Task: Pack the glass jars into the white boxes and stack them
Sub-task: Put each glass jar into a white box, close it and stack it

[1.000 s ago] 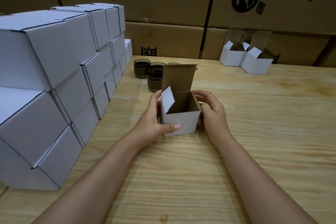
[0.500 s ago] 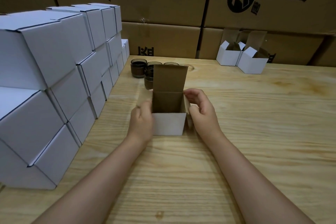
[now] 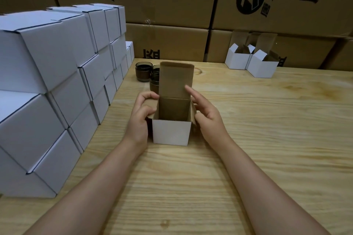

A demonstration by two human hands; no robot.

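An open white box (image 3: 172, 133) stands on the wooden table (image 3: 267, 129) straight in front of me, its brown lid flap upright at the back. My left hand (image 3: 140, 120) grips the box's left side flap with curled fingers. On the box's right, my right hand (image 3: 208, 118) has its fingers straightened, the index finger lifted beside the lid and the thumb against the right side flap. Dark glass jars (image 3: 143, 71) stand just behind the box, partly hidden by the lid. I cannot see a jar inside the box.
A tall stack of closed white boxes (image 3: 47, 82) fills the table's left side. Two open white boxes (image 3: 261, 66) sit at the back right. Large brown cartons (image 3: 172, 42) wall off the table's far edge.
The box has been turned square to me and both side flaps folded outward. My right hand's fingers have straightened and lifted beside the lid.
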